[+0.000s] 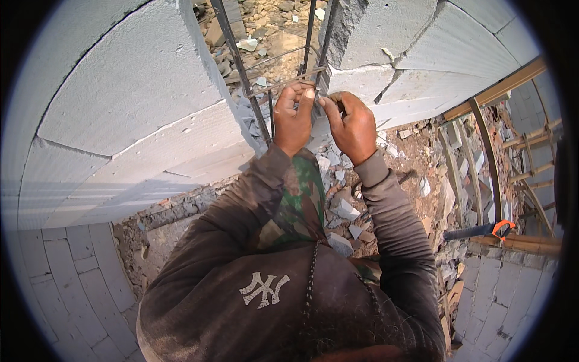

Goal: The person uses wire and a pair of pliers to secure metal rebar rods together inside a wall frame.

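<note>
Both my hands are raised at a steel rebar cage that stands in the gap between two white block walls. My left hand (294, 119) is closed, its fingers curled and thumb up, at the end of a thin stirrup bar (288, 82). Close beside it, my right hand (351, 125) pinches with thumb and forefinger near the right upright rebar (325, 37). Something thin and small lies between the fingertips, too fine to make out. The left upright rebar (234, 45) leans past my left wrist.
The left block wall (129, 78) and right block wall (416, 48) flank the gap. Broken block rubble (345, 210) covers the ground beside my legs. At the right, a saw with an orange handle (502, 229) rests by a wooden frame (487, 157).
</note>
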Demonstrator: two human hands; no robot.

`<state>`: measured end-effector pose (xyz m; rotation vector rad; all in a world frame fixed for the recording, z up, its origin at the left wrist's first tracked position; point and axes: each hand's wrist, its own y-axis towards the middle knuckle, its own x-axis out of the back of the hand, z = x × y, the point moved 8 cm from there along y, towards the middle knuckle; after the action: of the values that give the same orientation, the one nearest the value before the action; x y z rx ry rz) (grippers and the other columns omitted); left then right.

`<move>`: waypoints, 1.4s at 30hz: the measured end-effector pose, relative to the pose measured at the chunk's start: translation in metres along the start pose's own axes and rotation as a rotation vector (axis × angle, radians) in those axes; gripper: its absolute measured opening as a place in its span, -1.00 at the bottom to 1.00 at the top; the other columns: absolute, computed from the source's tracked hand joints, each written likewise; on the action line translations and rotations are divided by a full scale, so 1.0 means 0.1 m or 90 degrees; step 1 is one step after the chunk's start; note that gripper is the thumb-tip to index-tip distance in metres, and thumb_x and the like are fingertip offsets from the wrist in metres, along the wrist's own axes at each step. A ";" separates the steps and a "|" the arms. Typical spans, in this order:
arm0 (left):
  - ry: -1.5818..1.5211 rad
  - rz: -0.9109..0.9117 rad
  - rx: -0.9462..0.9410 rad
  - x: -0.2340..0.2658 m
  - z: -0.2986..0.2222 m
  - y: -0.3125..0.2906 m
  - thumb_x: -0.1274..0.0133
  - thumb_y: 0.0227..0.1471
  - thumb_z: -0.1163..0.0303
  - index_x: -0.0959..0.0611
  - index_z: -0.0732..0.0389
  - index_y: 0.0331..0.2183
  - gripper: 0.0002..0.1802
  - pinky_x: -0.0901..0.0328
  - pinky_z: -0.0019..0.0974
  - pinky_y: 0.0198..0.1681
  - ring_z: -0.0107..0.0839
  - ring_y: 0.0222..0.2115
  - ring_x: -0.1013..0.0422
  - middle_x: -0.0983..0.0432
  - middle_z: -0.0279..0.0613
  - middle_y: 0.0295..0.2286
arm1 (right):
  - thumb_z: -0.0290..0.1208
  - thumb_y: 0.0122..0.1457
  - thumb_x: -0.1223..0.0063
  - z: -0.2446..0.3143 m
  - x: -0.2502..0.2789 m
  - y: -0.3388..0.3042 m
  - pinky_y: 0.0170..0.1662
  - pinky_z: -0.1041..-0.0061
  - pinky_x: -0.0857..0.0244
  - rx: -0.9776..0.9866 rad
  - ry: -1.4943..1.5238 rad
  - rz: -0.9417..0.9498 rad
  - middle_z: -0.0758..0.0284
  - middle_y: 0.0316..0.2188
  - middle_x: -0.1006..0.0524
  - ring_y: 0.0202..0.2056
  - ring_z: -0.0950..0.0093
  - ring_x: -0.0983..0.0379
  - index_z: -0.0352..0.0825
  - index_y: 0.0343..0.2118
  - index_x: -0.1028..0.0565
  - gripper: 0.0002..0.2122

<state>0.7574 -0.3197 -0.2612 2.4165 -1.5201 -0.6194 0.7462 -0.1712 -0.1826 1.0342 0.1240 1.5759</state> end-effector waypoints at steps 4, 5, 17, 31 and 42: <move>0.044 0.003 -0.031 0.01 -0.06 0.01 -0.07 0.31 0.41 -0.59 0.32 -0.12 -0.80 -0.35 -0.43 -0.17 -0.58 -0.29 -0.44 -0.56 -0.28 -0.28 | -0.19 0.19 -0.27 -0.03 -0.01 0.05 -0.45 0.18 -0.32 -0.047 -0.030 0.009 0.10 -0.57 -0.52 -0.49 0.06 -0.49 -0.36 -0.52 -0.51 -0.68; 0.072 0.007 -0.051 0.01 -0.09 0.01 -0.06 0.32 0.41 -0.58 0.31 -0.12 -0.81 -0.35 -0.44 -0.18 -0.59 -0.29 -0.44 -0.55 -0.29 -0.29 | -0.18 0.20 -0.27 -0.01 -0.01 0.07 -0.47 0.17 -0.31 -0.035 -0.039 0.003 0.10 -0.58 -0.52 -0.51 0.06 -0.49 -0.35 -0.54 -0.50 -0.66; 0.170 -0.011 -0.195 0.01 -0.24 -0.02 -0.07 0.26 0.50 -0.57 0.32 -0.14 -0.85 -0.39 -0.34 -0.08 -0.36 -0.14 -0.49 -0.54 -0.07 -0.14 | -0.14 0.24 -0.20 -0.05 -0.09 0.02 -0.52 0.12 -0.27 -0.094 -0.067 -0.044 0.05 -0.64 -0.48 -0.55 -0.03 -0.46 -0.32 -0.58 -0.44 -0.61; 0.170 0.035 -0.180 0.04 -0.30 -0.03 -0.09 0.22 0.52 -0.61 0.34 -0.16 -0.85 -0.48 -0.28 -0.19 -0.26 -0.17 -0.55 -0.58 0.00 -0.15 | -0.22 0.23 -0.26 -0.17 -0.14 -0.04 -0.57 0.27 -0.19 -0.133 0.065 -0.031 0.16 -0.72 -0.39 -0.70 0.27 -0.27 -0.35 -0.58 -0.44 -0.64; 0.112 0.027 -0.119 0.05 -0.21 -0.02 -0.11 0.25 0.45 -0.61 0.33 -0.14 -0.81 -0.47 -0.30 -0.24 -0.29 -0.23 -0.56 -0.59 -0.04 -0.20 | -0.29 0.25 -0.18 -0.11 -0.09 -0.06 -0.47 0.31 -0.36 -0.197 0.091 0.027 0.17 -0.60 -0.57 -0.56 0.22 -0.55 -0.27 -0.32 -0.62 -0.85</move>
<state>0.7706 -0.3241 -0.2444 2.2298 -1.3735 -0.5006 0.7426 -0.1724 -0.1976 0.6882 -0.0441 1.6460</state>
